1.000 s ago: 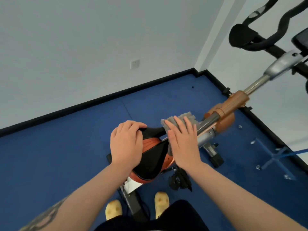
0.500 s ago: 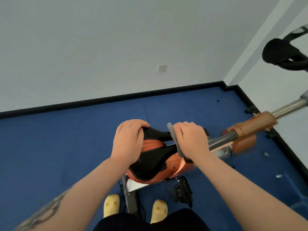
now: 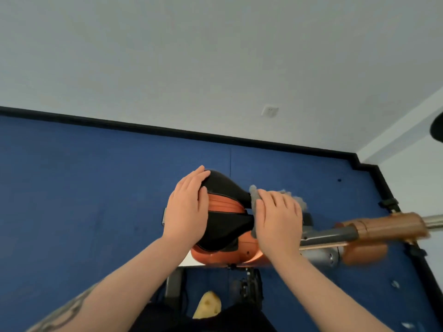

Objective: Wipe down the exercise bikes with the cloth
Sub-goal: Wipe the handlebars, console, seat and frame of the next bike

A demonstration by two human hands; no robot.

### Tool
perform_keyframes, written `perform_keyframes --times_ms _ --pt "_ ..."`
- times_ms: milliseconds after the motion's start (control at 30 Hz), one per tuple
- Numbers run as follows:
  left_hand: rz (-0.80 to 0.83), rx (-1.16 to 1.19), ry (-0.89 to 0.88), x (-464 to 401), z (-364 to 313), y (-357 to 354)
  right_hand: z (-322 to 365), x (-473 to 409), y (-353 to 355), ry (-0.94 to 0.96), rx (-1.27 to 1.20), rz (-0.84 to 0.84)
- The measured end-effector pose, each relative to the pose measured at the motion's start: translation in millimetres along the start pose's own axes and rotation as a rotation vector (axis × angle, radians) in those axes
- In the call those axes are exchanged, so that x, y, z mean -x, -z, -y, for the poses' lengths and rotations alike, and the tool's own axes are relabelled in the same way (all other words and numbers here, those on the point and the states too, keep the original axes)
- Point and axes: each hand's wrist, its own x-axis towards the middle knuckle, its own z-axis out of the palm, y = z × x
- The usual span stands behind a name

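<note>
The exercise bike's saddle [image 3: 225, 224], black with an orange centre strip, lies between the two hands, its long axis running left to right in the head view: the wide rear sits under the left hand [image 3: 187, 212] and the narrow nose points toward the right hand [image 3: 278, 224]. The left hand lies flat over the saddle's broad end, fingers straight and together, the tips bent slightly over the far edge. The right hand presses a grey cloth [image 3: 254, 200] down over the saddle's nose, fingers nearly straight and spread; the cloth bunches out beyond the fingertips and along the thumb side. Past the right hand, a grey tube [image 3: 330, 233] and an orange-brown frame sleeve [image 3: 388, 226] carry the same line on to the right edge, blurred. Beneath the saddle shows the orange body [image 3: 215, 256]. No brand, label or writing can be read anywhere on the bike.
</note>
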Motion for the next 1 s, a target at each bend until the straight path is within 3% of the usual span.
perform_keyframes --times_ms 67,100,167,233,333,467,600,667,733,800,867,900,1000 --pt "-0.002 0.011 -0.011 -1.5 0.4 -0.2 -21.6 -9.8 6.7 0.199 -0.105 0.064" --pt "-0.012 0.02 -0.015 -1.6 0.9 -0.8 -33.0 -13.8 11.6 0.187 -0.165 0.126" --pt "-0.061 0.075 0.005 -1.1 3.2 -3.1 -46.2 -17.0 16.0 -0.055 -0.275 0.203" --pt "-0.123 0.152 0.057 2.0 4.4 -5.3 -32.7 -20.9 9.5 -0.249 -0.128 0.175" --pt "-0.225 0.229 0.141 5.6 3.2 -7.2 30.8 -31.5 -0.3 -0.101 0.07 0.173" --pt "-0.176 0.222 0.265 14.1 2.2 -6.7 55.0 -38.6 -4.3 0.1 -0.096 0.146" --pt "-0.095 0.121 0.266 40.8 3.1 -13.8 26.8 -71.7 -3.7 0.068 -0.21 0.528" --pt "-0.073 0.151 0.298 46.9 2.2 -13.7 42.6 -86.7 -11.0 0.032 -0.194 0.608" --pt "-0.024 0.128 0.313 49.5 4.6 -8.6 59.4 -78.0 -13.3 0.207 -0.228 0.493" --pt "0.053 0.034 0.313 47.7 6.8 -1.3 56.3 -65.7 -6.2 0.512 -0.255 0.389" --pt "0.127 -0.049 0.319 45.0 6.1 2.9 39.1 -74.3 -2.7 0.692 -0.32 0.477" --pt "0.144 -0.061 0.325 43.2 5.4 4.8 37.4 -83.3 -2.7 0.672 -0.366 0.54" --pt "0.165 -0.011 0.371 39.2 3.3 7.8 61.4 -95.8 -12.1 0.375 -0.427 0.618"
